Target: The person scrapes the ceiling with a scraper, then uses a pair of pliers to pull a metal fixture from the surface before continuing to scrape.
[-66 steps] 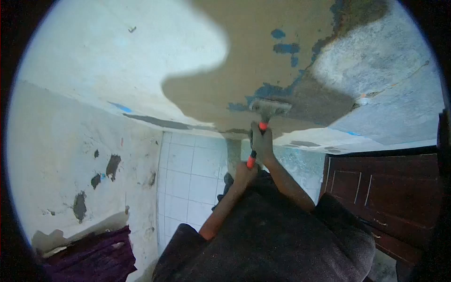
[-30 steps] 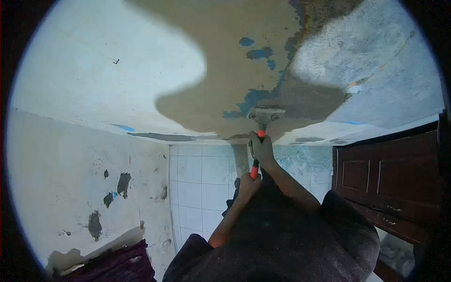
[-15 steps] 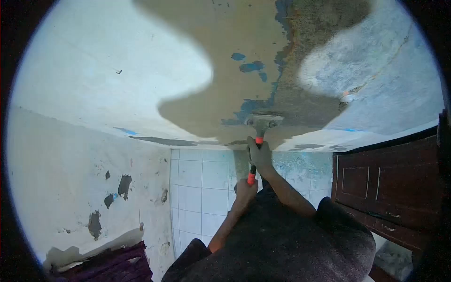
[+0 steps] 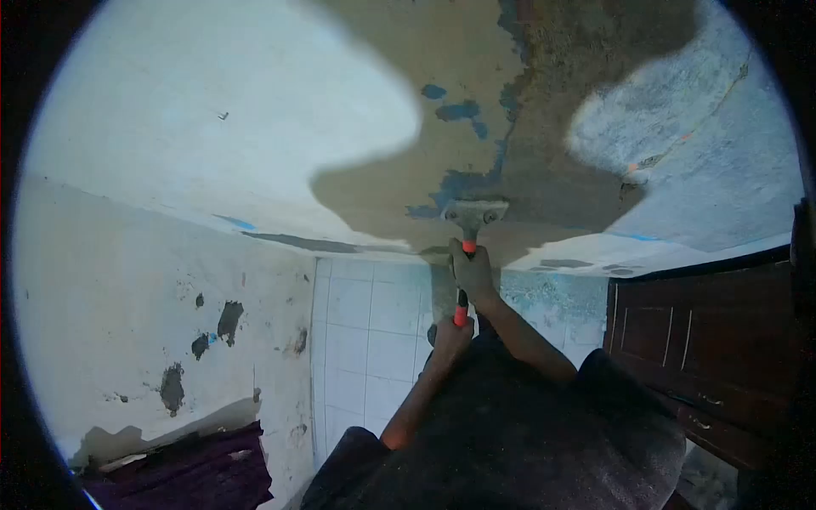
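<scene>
My R hand (image 4: 476, 276) is wrapped round the upper handle of the scraper (image 4: 469, 217), nr its head, & my L hand (image 4: 450, 338) is clenched round the butt end. The wide blade looks to be on the wall (image 4: 280, 127), just beside the lower edge of a ragged blue patch (image 4: 467, 181), above the tiled floor (image 4: 347, 344). For a clean stroke, I'd want a low blade angle, w/ R steering & L giving steady push, both corners pressed equally so neither digs in.
</scene>
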A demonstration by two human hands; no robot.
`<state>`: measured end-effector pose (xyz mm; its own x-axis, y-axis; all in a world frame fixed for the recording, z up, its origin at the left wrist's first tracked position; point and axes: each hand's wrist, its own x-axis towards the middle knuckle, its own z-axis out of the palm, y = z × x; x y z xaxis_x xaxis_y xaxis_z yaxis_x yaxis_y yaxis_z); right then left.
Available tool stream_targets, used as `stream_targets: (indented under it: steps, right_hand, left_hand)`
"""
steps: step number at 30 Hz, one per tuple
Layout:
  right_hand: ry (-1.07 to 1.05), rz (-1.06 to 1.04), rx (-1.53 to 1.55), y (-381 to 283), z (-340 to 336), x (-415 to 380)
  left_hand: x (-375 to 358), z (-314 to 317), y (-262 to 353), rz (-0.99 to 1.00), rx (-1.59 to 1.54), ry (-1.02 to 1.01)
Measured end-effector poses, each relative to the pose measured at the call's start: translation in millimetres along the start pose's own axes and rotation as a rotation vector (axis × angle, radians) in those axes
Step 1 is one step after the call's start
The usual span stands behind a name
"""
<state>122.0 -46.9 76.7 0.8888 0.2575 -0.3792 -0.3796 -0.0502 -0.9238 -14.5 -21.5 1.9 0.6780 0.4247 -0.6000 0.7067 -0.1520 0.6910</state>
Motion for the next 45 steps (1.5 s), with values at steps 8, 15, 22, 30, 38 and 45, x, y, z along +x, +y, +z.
stream_targets:
  steps: [8,15,22,30,38,45]
  right_hand:
    - [-0.114,-0.183,0.008,-44,8,12]
    - [-0.112,-0.274,0.085,-33,-1,7]
    - [0.166,-0.500,-0.031,44,-9,9]
    - [0.118,-0.295,0.101,45,12,10]
    - [0.180,-0.257,0.041,48,4,6]
    - [0.245,-0.448,-0.025,-11,9,-8]
  left_hand:
    - [-4,-14,60,0.193,-0.060,0.201]
    - [25,-2,37,0.291,-0.158,0.013]
    - [31,6,-24,0.139,-0.249,-0.461]
    - [49,-54,8,0.051,-0.617,-0.743]
    - [54,7,-33,-0.022,-0.501,-0.629]
    - [25,-14,16,0.112,-0.496,-0.567]
